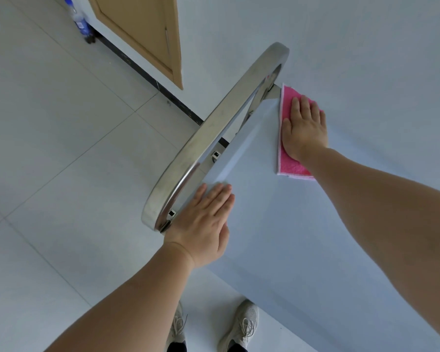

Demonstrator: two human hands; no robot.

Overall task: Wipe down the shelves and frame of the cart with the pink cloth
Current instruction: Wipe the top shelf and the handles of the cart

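Observation:
The cart's top shelf (277,219) is a smooth pale grey surface filling the middle and right of the head view. A polished steel handle bar (214,130) curves along its left end. A folded pink cloth (287,115) lies flat at the shelf's far left corner, near the handle's upper post. My right hand (304,128) presses palm-down on the cloth, fingers together and pointing away from me. My left hand (203,224) rests flat on the shelf's near left corner, beside the handle's lower end, holding nothing.
White tiled floor (61,148) spreads to the left. A wooden door (142,34) and dark skirting (148,77) stand at the back, with a plastic bottle (80,21) on the floor beside them. My two shoes (241,323) are below the shelf's near edge.

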